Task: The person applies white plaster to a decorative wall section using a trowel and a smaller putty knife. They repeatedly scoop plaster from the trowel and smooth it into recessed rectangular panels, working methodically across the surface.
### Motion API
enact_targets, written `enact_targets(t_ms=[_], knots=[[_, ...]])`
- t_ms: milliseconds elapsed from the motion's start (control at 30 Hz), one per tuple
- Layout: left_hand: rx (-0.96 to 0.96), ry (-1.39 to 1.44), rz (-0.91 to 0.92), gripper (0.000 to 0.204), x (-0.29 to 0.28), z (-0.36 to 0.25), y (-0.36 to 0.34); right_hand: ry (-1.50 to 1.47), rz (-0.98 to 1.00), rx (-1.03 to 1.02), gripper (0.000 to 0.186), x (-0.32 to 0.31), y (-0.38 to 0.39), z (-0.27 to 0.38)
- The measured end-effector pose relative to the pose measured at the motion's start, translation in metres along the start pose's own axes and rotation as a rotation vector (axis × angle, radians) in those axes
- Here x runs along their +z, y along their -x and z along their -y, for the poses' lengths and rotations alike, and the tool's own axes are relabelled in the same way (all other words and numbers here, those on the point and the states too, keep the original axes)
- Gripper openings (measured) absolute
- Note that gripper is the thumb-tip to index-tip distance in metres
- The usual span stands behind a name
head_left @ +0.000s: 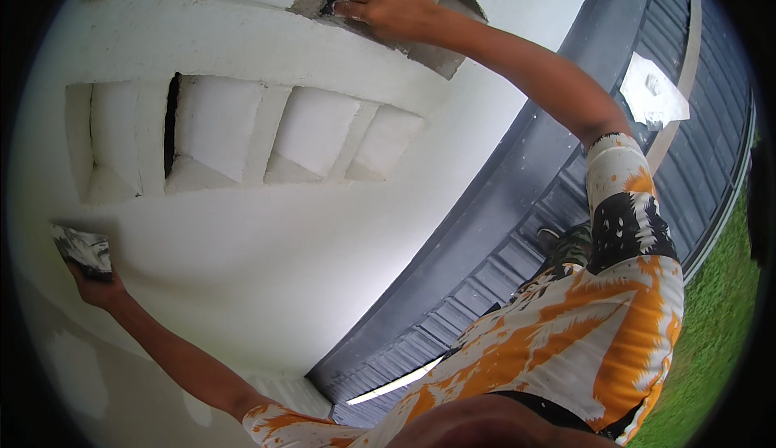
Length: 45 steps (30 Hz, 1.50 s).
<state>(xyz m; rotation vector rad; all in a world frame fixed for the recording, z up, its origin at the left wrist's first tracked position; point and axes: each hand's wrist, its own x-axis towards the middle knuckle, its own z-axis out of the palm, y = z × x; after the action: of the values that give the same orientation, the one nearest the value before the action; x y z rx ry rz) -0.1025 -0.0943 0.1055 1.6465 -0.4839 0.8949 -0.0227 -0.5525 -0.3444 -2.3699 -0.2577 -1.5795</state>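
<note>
My left hand [99,288] is closed around the lower edge of a dark, squarish putty board [84,251], its face smeared with white and grey filler. It is held up near the pale wall [242,246] at the left. At the top, my right hand [396,8] reaches to a wall recess [444,56] with rough grey edges. Its fingers are pinched together, with white smears on them, over a small dark tool [330,4] touching the recess edge; the tool's exact kind is mostly hidden.
A row of white wall recesses [315,129] runs below the right hand, some with dark gaps. Grey ribbed metal roofing [485,278] lies beneath me. A white sheet with a lump on it [653,91] rests there beside a long strip [687,52]. Grass [711,319] shows beyond the roof edge.
</note>
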Motion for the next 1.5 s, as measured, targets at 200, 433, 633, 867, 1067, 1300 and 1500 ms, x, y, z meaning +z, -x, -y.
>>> enact_targets(t_ms=[200,433,633,867,1067,1300,1500], knots=[[-0.027,0.02,0.044,0.047,-0.005,0.003,0.0,0.059,0.235,-0.119,0.035,-0.018,-0.012,-0.013],[-0.013,0.012,-0.004,0.047,-0.006,0.008,-0.008,0.003,0.043,0.117,0.04,-0.013,-0.005,-0.025],[0.016,0.009,0.028,0.045,-0.002,0.006,-0.009,0.017,0.088,0.042,0.043,0.012,0.016,-0.041],[-0.005,-0.004,0.034,0.046,-0.01,0.001,-0.012,-0.007,-0.126,0.069,0.038,-0.007,0.006,-0.041],[0.027,0.001,0.055,0.045,0.001,0.002,-0.008,0.05,0.006,0.012,0.033,0.011,0.017,-0.057],[0.018,0.024,0.02,0.048,0.007,0.002,0.003,0.184,-0.095,0.24,0.036,0.007,0.005,-0.025],[0.009,0.058,0.066,0.05,0.004,0.002,-0.002,0.134,-0.094,0.043,0.047,0.022,0.001,-0.014]])
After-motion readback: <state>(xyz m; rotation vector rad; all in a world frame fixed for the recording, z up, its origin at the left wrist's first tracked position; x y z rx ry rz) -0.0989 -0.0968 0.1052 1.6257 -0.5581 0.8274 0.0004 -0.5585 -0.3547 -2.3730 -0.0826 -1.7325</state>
